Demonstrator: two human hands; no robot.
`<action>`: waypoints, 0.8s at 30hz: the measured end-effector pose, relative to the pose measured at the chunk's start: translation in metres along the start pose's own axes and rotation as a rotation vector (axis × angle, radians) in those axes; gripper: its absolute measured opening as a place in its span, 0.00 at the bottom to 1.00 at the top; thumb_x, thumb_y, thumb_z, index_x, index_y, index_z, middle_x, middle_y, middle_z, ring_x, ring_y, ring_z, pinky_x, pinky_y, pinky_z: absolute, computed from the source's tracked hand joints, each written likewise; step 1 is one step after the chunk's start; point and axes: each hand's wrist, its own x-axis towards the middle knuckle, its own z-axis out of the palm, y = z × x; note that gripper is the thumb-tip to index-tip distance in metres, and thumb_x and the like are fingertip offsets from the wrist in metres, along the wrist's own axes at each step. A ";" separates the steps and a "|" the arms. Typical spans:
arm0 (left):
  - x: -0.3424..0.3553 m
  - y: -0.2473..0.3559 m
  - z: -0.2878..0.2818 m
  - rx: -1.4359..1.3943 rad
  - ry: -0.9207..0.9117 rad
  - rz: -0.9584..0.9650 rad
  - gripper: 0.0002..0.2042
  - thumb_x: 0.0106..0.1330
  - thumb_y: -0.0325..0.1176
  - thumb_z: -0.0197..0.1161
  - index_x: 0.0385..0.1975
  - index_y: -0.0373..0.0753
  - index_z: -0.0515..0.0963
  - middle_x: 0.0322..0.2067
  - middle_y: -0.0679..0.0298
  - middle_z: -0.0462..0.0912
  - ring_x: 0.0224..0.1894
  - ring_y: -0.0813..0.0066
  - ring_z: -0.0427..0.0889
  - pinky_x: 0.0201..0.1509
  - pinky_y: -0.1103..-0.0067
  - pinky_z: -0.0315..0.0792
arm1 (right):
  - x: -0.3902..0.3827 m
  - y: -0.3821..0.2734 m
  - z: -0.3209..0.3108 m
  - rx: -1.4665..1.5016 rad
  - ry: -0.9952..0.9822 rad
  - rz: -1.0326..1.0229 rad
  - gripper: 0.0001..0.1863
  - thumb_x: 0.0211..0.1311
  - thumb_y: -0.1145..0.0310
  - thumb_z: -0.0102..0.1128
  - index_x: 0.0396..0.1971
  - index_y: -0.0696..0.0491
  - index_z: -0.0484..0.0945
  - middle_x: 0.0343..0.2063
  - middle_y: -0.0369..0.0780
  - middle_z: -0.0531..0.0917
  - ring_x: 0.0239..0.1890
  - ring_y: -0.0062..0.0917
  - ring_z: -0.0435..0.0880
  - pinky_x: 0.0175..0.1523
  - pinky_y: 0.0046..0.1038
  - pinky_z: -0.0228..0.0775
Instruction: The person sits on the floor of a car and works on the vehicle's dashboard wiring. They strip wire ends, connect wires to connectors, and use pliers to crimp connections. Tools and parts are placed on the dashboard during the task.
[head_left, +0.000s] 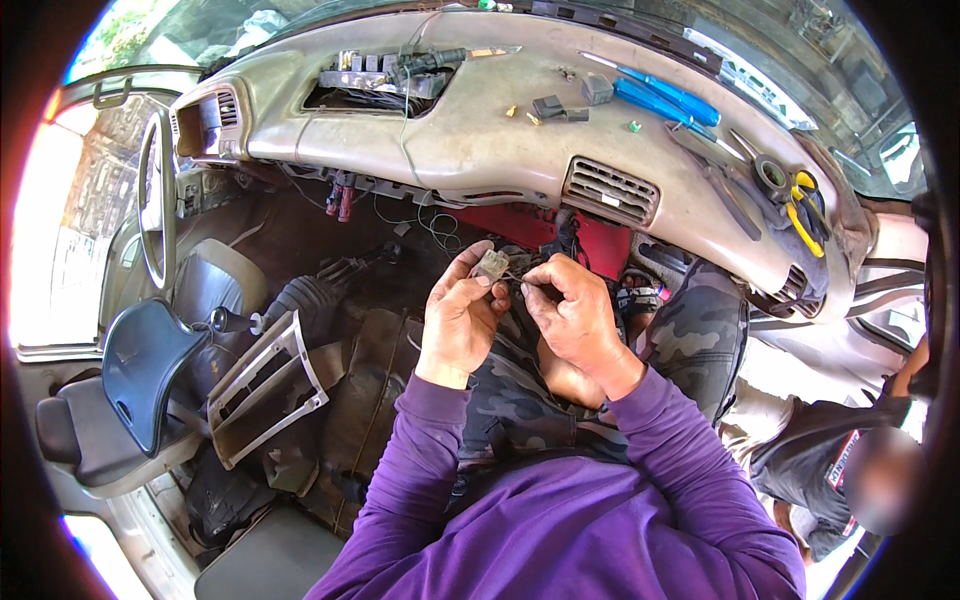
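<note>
Above my lap, my left hand point(455, 325) is closed around a small, dirty-white plastic wire connector point(491, 264), gripping it between thumb and fingers. My right hand point(580, 318) is close beside it, thumb and forefinger pinched on a thin wire at the connector's side; the fingers partly hide the wire's end. Behind both hands, dark wiring point(565, 235) hangs under the dashboard point(480, 150). A thin green wire point(408, 130) runs down the dashboard face and loops just beyond my left hand.
On the dashboard lie blue-handled screwdrivers point(668, 100), a roll of black tape point(771, 176), a yellow-handled cutting tool point(803, 214) and small dark relays point(548, 106). A steering wheel point(155, 200) and a loose trim frame point(268, 388) are at left. Another person point(800, 455) is at lower right.
</note>
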 end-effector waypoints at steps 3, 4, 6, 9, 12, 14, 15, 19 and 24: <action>-0.001 -0.002 0.001 0.031 -0.048 0.026 0.26 0.61 0.18 0.64 0.62 0.37 0.71 0.46 0.64 0.82 0.39 0.76 0.79 0.43 0.79 0.73 | 0.002 0.003 0.002 -0.133 0.058 -0.183 0.06 0.55 0.76 0.68 0.32 0.53 0.79 0.27 0.40 0.81 0.31 0.41 0.81 0.39 0.37 0.71; -0.001 -0.003 0.000 0.047 -0.057 0.043 0.27 0.61 0.18 0.65 0.62 0.37 0.71 0.46 0.64 0.81 0.40 0.76 0.79 0.44 0.79 0.73 | 0.002 0.003 0.003 -0.158 0.076 -0.213 0.07 0.54 0.76 0.69 0.31 0.52 0.79 0.26 0.40 0.80 0.30 0.41 0.80 0.38 0.37 0.71; 0.001 -0.007 -0.003 0.079 -0.076 0.076 0.28 0.61 0.17 0.67 0.62 0.38 0.71 0.46 0.65 0.81 0.41 0.76 0.80 0.45 0.79 0.75 | 0.001 0.004 0.003 -0.206 0.092 -0.247 0.08 0.53 0.75 0.69 0.31 0.52 0.79 0.26 0.39 0.79 0.29 0.40 0.80 0.38 0.37 0.70; -0.001 -0.011 0.005 0.054 -0.062 0.110 0.28 0.61 0.16 0.69 0.62 0.39 0.71 0.46 0.65 0.80 0.43 0.75 0.80 0.47 0.79 0.77 | 0.001 0.003 0.001 -0.264 0.091 -0.270 0.09 0.52 0.75 0.70 0.31 0.51 0.79 0.25 0.38 0.79 0.29 0.39 0.80 0.38 0.37 0.69; 0.002 -0.014 0.002 0.042 -0.082 0.158 0.27 0.62 0.15 0.69 0.60 0.39 0.71 0.46 0.65 0.80 0.44 0.75 0.81 0.49 0.78 0.78 | 0.001 -0.002 0.000 -0.291 0.086 -0.310 0.09 0.51 0.75 0.70 0.32 0.51 0.79 0.25 0.38 0.79 0.29 0.38 0.80 0.38 0.37 0.69; 0.002 -0.014 0.004 0.049 -0.085 0.158 0.26 0.62 0.16 0.69 0.60 0.40 0.71 0.46 0.66 0.79 0.44 0.76 0.81 0.49 0.79 0.78 | 0.000 -0.003 -0.002 -0.307 0.082 -0.329 0.09 0.51 0.74 0.71 0.32 0.51 0.79 0.25 0.38 0.79 0.29 0.38 0.80 0.38 0.37 0.69; 0.002 -0.014 0.005 0.052 -0.086 0.159 0.26 0.62 0.16 0.69 0.59 0.40 0.71 0.46 0.66 0.79 0.44 0.76 0.81 0.48 0.79 0.78 | -0.001 -0.002 -0.001 -0.302 0.089 -0.328 0.10 0.51 0.74 0.71 0.32 0.51 0.79 0.25 0.37 0.79 0.29 0.38 0.80 0.38 0.37 0.69; 0.003 -0.017 0.004 0.086 -0.099 0.195 0.24 0.63 0.16 0.69 0.57 0.41 0.72 0.46 0.67 0.78 0.44 0.77 0.80 0.48 0.79 0.78 | -0.002 -0.001 0.002 -0.302 0.101 -0.321 0.10 0.51 0.74 0.71 0.32 0.51 0.79 0.25 0.37 0.79 0.29 0.38 0.80 0.39 0.37 0.69; 0.005 -0.018 0.003 0.138 -0.136 0.249 0.22 0.63 0.16 0.69 0.55 0.40 0.73 0.47 0.65 0.79 0.46 0.75 0.81 0.51 0.78 0.79 | -0.002 -0.002 0.000 -0.339 0.102 -0.361 0.10 0.51 0.73 0.71 0.32 0.52 0.79 0.25 0.37 0.78 0.29 0.36 0.80 0.39 0.37 0.70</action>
